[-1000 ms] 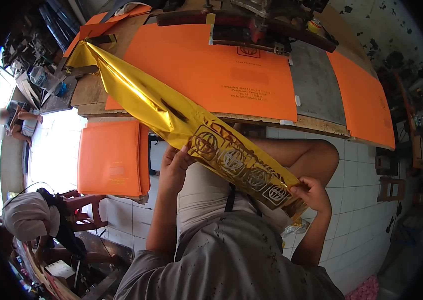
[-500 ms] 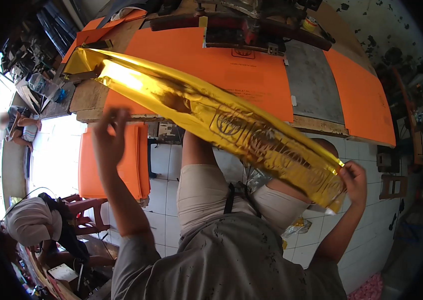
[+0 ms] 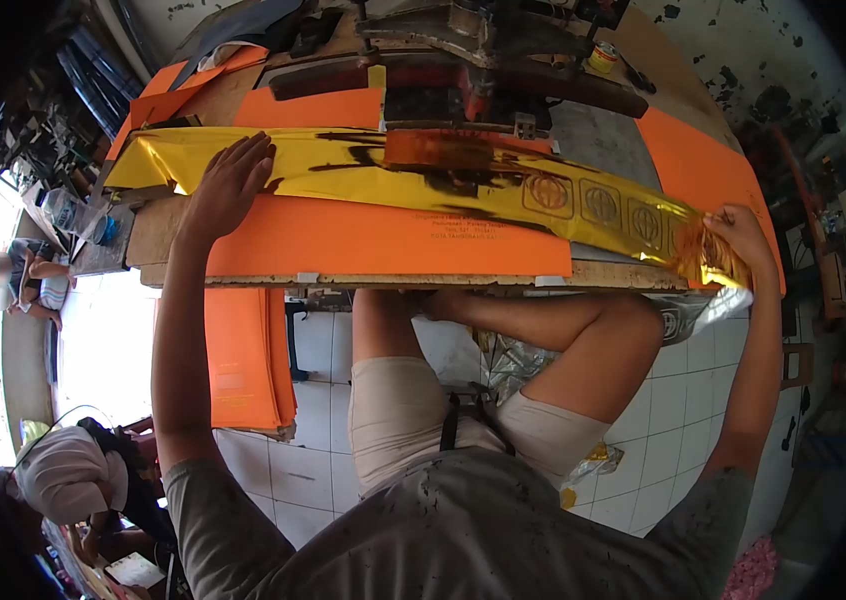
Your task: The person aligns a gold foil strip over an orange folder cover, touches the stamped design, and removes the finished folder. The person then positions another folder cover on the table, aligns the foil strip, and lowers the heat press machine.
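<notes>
A long strip of shiny gold foil [image 3: 333,165] stretches across the work table over an orange sheet [image 3: 363,235]. Round emblems in boxed outlines show along its right half, with dark bare patches near the middle. My left hand [image 3: 231,185] lies flat on the foil's left part, fingers extended and nothing gripped. At the far right, my right hand [image 3: 743,238] pinches the crumpled end of the strip near the table edge. The foil covers part of the orange sheet and of the grey plate [image 3: 588,130] beneath.
A heavy press [image 3: 473,60] with a red-and-black frame stands at the back of the table. Another orange sheet [image 3: 688,150] lies right. A stack of orange sheets [image 3: 248,360] sits below the table's left side. Two other people are at the left, one in a white head covering [image 3: 68,470].
The foil has gone from hanging diagonally over my lap to lying across the table. My left hand has come down onto it; my right hand has moved up and right with its end.
</notes>
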### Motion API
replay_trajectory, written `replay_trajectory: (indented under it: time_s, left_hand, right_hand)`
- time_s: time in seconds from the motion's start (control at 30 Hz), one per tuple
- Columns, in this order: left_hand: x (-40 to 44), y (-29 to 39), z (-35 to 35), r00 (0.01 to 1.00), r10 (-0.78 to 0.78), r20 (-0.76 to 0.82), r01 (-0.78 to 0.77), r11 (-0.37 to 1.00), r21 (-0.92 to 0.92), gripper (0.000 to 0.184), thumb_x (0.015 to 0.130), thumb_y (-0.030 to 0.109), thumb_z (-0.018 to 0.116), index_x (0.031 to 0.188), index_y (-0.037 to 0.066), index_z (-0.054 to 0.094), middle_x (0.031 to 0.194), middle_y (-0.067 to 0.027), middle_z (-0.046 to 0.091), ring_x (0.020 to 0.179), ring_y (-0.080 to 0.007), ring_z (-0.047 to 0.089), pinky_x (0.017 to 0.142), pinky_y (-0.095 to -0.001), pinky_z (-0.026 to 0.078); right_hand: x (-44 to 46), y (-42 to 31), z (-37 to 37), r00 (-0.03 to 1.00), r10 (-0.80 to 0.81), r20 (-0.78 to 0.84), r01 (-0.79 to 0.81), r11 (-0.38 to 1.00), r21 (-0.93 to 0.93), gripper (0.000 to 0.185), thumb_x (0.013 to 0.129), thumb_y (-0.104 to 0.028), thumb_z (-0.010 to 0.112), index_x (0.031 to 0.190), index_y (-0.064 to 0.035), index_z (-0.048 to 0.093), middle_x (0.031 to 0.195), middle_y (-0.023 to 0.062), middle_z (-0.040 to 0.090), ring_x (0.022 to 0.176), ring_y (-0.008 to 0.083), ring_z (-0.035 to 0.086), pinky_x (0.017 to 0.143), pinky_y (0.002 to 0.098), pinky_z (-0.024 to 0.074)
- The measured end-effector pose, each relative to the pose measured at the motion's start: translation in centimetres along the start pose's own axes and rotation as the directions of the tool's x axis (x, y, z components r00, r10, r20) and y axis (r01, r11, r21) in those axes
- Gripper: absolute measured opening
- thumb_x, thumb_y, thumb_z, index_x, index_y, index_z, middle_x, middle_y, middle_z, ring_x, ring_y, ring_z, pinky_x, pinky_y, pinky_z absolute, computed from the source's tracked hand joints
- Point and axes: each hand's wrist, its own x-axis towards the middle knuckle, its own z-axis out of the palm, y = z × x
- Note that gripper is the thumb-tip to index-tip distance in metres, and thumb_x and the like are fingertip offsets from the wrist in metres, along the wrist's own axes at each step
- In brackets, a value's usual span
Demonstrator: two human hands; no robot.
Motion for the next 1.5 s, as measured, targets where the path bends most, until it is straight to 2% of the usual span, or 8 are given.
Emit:
replay_trajectory:
  time_s: [0.23,0.33,0.43,0.63,1.13,1.23,1.43,1.5]
  left_hand:
    - [2.7,-1.6,1.5,0.998,-0.06,0.025,0.061,0.998,-0.022,0.067,0.113,0.049,0.028,0.157,0.001,0.045,0.166,-0.0167,0.04,0.157,-0.0332,0.031,0.129,-0.0453,0.024]
    - [3.2,-2.1,1.9,0.996,-0.081,0.024,0.082,0.996,-0.039,0.067,0.113,0.049,0.028,0.158,0.001,0.043,0.168,-0.0163,0.038,0.158,-0.0333,0.029,0.129,-0.0449,0.023]
    - [3.4,-2.7,2.0,0.994,-0.103,0.02,0.104,0.993,-0.05,0.067,0.113,0.048,0.028,0.159,0.0,0.043,0.168,-0.0167,0.037,0.158,-0.0332,0.029,0.129,-0.0439,0.023]
    - [2.7,-3.4,0.9,0.984,-0.18,0.0,0.179,0.979,-0.1,0.065,0.113,0.045,0.031,0.155,-0.002,0.047,0.165,-0.0204,0.041,0.156,-0.035,0.034,0.127,-0.0431,0.026]
    - [2.7,-5.8,1.9,0.986,-0.165,-0.013,0.161,0.976,-0.146,0.065,0.113,0.046,0.032,0.152,-0.003,0.05,0.163,-0.0206,0.044,0.153,-0.0368,0.038,0.125,-0.0425,0.028]
    - [2.6,-5.9,2.0,0.985,-0.174,-0.017,0.169,0.972,-0.164,0.065,0.113,0.046,0.032,0.152,-0.004,0.049,0.164,-0.0207,0.043,0.153,-0.0368,0.038,0.125,-0.0428,0.028]
    - [1.2,-6.2,1.9,0.977,-0.189,-0.102,0.171,0.972,-0.162,0.063,0.114,0.044,0.033,0.156,-0.001,0.045,0.165,-0.0186,0.041,0.155,-0.0357,0.035,0.126,-0.0431,0.027]
    - [-0.4,-5.8,1.2,0.968,-0.212,-0.133,0.188,0.967,-0.173,0.062,0.114,0.043,0.033,0.157,0.001,0.045,0.165,-0.0177,0.042,0.154,-0.0352,0.036,0.126,-0.0432,0.027]
  right_hand:
    - [12.5,1.1,-0.4,0.996,-0.058,-0.062,0.044,0.978,-0.204,0.026,0.099,-0.02,0.076,0.085,-0.0012,0.064,0.069,0.0033,0.061,0.055,0.0091,0.056,0.052,0.0282,0.0428]
    - [14.1,-1.1,-0.2,0.997,0.072,0.011,-0.07,0.992,-0.109,0.029,0.095,-0.025,0.081,0.086,-0.0009,0.068,0.073,0.0037,0.066,0.066,0.0112,0.062,0.061,0.0315,0.048]
    - [16.2,-0.8,0.6,0.999,-0.005,-0.042,-0.003,0.981,-0.196,0.03,0.096,-0.026,0.08,0.086,-0.0009,0.068,0.07,0.0039,0.066,0.062,0.0113,0.062,0.058,0.0308,0.0473]
    - [17.4,-0.6,1.3,1.0,-0.019,-0.02,0.015,0.988,-0.153,0.029,0.098,-0.027,0.078,0.088,-0.0027,0.067,0.062,0.0001,0.06,0.05,0.0085,0.054,0.049,0.0292,0.042]
    - [17.4,-0.9,1.9,0.999,0.01,-0.04,-0.014,0.995,-0.095,0.029,0.1,-0.026,0.076,0.087,-0.0024,0.064,0.06,0.0013,0.061,0.047,0.011,0.057,0.047,0.0303,0.0448]
    - [17.3,-0.7,1.9,0.998,0.046,-0.031,-0.049,0.993,-0.105,0.03,0.099,-0.028,0.077,0.091,-0.0015,0.066,0.067,0.0032,0.065,0.057,0.0114,0.062,0.055,0.0303,0.0483]
    - [15.7,-0.8,2.1,0.98,-0.104,-0.168,0.078,0.985,-0.156,0.043,0.099,-0.043,0.074,0.115,-0.0028,0.07,0.103,0.0086,0.071,0.099,0.0187,0.069,0.086,0.0365,0.0542]
    - [13.4,-2.1,2.4,0.917,-0.189,-0.352,0.08,0.95,-0.303,0.044,0.101,-0.045,0.071,0.118,-0.0042,0.069,0.111,0.0088,0.071,0.107,0.0237,0.067,0.093,0.0405,0.0517]
